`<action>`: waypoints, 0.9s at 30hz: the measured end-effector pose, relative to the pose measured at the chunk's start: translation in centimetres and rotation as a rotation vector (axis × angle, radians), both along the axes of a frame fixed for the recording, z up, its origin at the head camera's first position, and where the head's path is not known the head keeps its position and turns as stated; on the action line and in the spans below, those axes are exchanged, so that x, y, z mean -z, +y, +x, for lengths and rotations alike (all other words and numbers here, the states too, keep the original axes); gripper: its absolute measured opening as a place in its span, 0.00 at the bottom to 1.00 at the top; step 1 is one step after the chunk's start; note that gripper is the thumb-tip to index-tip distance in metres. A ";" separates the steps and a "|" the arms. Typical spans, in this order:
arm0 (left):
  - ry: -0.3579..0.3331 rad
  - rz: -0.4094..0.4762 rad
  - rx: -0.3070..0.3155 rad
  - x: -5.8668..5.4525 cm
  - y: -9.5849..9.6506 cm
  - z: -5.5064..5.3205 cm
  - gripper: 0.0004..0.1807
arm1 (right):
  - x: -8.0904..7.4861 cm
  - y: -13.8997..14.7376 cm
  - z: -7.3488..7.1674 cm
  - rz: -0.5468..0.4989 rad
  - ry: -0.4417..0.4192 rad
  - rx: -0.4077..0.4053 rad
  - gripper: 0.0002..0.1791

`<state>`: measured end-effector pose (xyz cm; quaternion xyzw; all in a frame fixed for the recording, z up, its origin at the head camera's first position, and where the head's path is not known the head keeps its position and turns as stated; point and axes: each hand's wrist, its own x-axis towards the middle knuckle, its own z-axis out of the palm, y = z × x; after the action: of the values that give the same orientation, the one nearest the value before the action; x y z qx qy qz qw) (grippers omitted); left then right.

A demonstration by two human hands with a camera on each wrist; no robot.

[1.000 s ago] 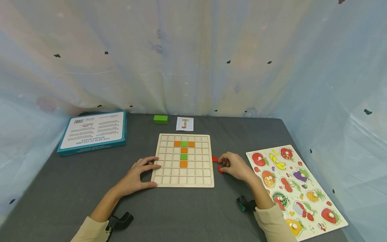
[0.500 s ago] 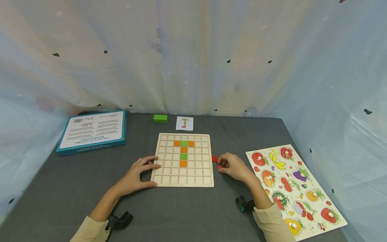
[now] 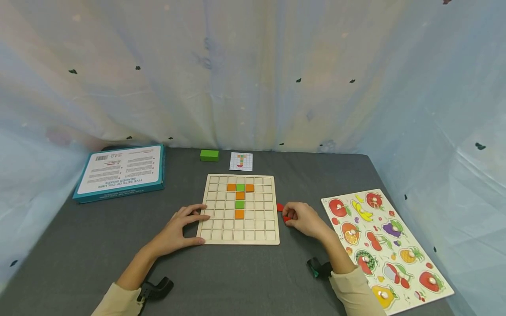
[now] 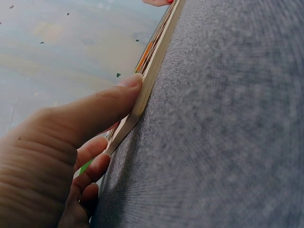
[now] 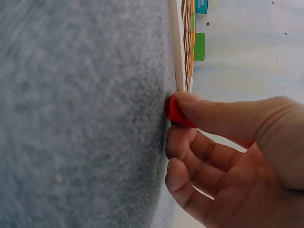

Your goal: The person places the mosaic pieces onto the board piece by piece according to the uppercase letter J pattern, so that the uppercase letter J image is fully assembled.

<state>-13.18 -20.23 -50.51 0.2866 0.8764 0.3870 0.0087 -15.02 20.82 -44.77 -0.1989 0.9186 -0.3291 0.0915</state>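
Observation:
A pale wooden grid board [image 3: 258, 226] lies on the grey cloth, with orange and green square tiles [image 3: 240, 196] set in a T shape. My left hand [image 3: 175, 231] rests at its left edge, thumb near the front corner and fingertips on the rim; in the left wrist view the thumb [image 4: 109, 107] touches the board's side. To the right of the board, my right hand [image 3: 304, 218] pinches a small red piece [image 5: 175, 111] between thumb and fingers, low over the cloth. Its full outline is hidden by the fingers. Another red piece [image 3: 280, 207] lies beside the board's right edge.
Behind the board are a pattern card [image 3: 246, 162] and a green block [image 3: 209, 155]. A teal box [image 3: 120, 171] lies at the back left. A fruit knob puzzle [image 3: 387, 245] lies on the right, under the right forearm's outer side. A pale curtain [image 3: 245, 87] hangs behind.
My right hand has shifted slightly toward the board with the red piece between its fingertips. The left hand and the tiles have stayed in place.

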 end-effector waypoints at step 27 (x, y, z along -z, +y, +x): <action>0.012 0.010 0.004 0.1 0.0 0.0 0.35 | -1.0 -8.4 -0.9 -0.288 -0.079 -0.245 0.07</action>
<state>-13.16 -20.20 -50.62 0.2907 0.8739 0.3896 0.0026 -15.88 12.47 -43.81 -0.3070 0.8265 -0.4514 0.1376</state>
